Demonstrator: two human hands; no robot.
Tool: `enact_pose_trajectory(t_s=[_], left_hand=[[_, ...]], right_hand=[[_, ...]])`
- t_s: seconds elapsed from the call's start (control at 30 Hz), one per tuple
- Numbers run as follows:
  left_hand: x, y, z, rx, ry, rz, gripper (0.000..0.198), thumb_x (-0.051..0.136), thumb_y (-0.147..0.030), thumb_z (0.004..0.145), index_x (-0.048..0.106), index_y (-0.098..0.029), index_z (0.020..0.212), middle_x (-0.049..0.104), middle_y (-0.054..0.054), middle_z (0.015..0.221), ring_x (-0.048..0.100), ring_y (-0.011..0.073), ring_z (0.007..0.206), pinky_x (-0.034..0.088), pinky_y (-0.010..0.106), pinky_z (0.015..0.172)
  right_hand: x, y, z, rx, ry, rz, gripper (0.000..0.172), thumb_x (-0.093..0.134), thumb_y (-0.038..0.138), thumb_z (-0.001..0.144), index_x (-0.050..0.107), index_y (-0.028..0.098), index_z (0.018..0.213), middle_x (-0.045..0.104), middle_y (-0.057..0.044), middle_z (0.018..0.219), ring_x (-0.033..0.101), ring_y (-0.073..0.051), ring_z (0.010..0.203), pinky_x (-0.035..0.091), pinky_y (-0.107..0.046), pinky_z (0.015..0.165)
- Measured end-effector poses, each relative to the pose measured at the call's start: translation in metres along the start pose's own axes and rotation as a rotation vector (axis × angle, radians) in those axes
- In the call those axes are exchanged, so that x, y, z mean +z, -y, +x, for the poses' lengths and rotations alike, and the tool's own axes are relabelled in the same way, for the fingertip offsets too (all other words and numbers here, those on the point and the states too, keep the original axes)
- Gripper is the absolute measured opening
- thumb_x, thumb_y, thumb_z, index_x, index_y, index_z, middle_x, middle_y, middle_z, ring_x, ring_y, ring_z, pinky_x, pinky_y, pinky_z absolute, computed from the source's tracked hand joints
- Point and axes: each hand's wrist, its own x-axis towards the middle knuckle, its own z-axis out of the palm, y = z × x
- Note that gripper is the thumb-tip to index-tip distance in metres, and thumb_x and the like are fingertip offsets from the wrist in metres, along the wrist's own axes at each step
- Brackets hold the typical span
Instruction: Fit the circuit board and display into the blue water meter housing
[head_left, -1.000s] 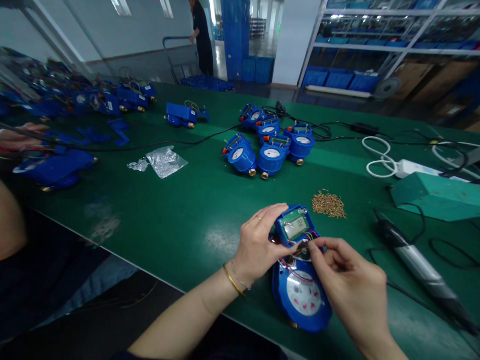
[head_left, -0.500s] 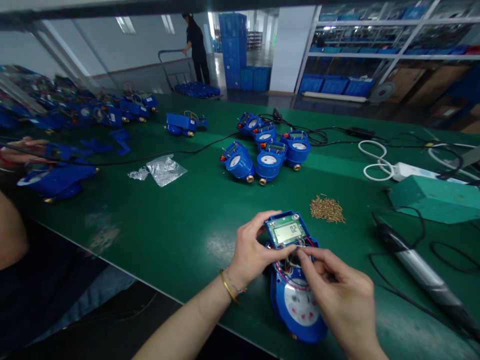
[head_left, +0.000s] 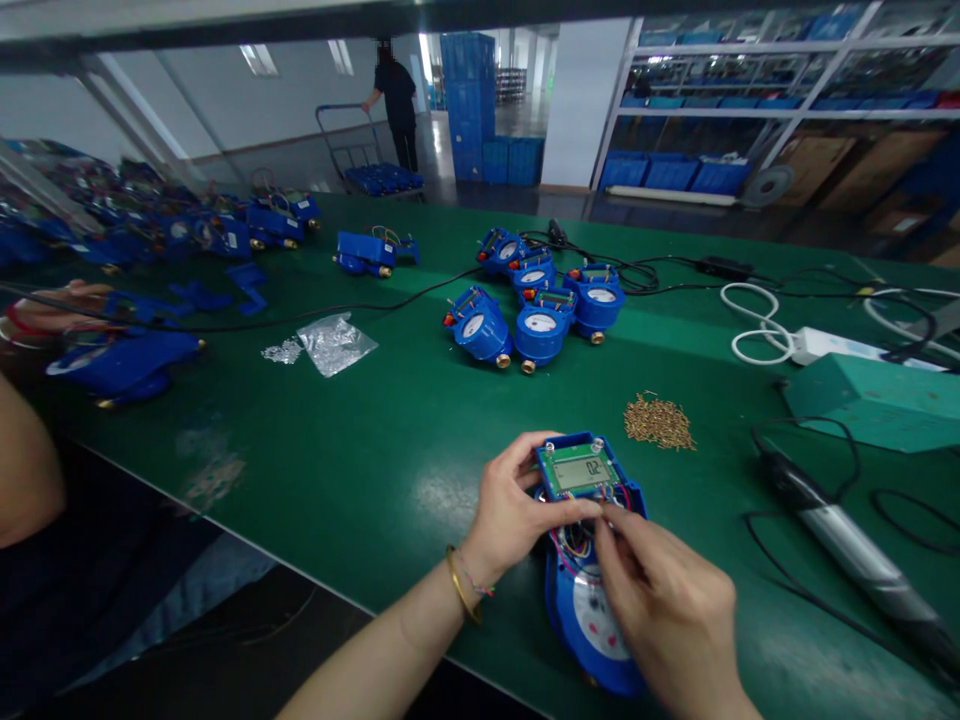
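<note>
A blue water meter (head_left: 564,610) lies at the table's near edge, its housing uncovered so the circuit board, thin wires and a lit display (head_left: 583,472) reading about 0.2 show. My left hand (head_left: 510,505) grips the housing from the left, fingers behind it and thumb across the wires below the display. Pinched against the wiring beside that thumb are the fingers of my right hand (head_left: 664,590); what lies between them is hidden. My right hand also covers part of the round dial. Beyond the meter is a pile of small brass screws (head_left: 660,421).
Several blue meters (head_left: 541,335) stand mid-table. An electric screwdriver (head_left: 855,555), a green box (head_left: 874,400) and a white power strip (head_left: 840,347) lie right. A plastic bag (head_left: 336,343) is left of centre. A co-worker's hand (head_left: 64,305) is by another meter (head_left: 127,362); someone stands behind with a cart.
My right hand has turned slightly and its fingers have closed nearer my left thumb, over the wires. The meter stays in my left hand. The whole view has shifted a little.
</note>
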Motion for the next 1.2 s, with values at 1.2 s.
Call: enact_pose_trajectory(t_s=[1.2], left_hand=[[0.005,-0.013,-0.004,0.005,-0.032,0.225,0.045,0.085,-0.025,0.062,0.059,-0.021,0.099,0.071,-0.002,0.088,0.068,0.0155,0.081,0.053,0.024,0.071]], right_hand=[[-0.011,0.017,0.008,0.128,-0.085,-0.050,0.028,0.051,0.032,0.105,0.066,0.015,0.088,0.063,0.004,0.060,0.059,-0.007,0.046,0.042,-0.020,0.048]])
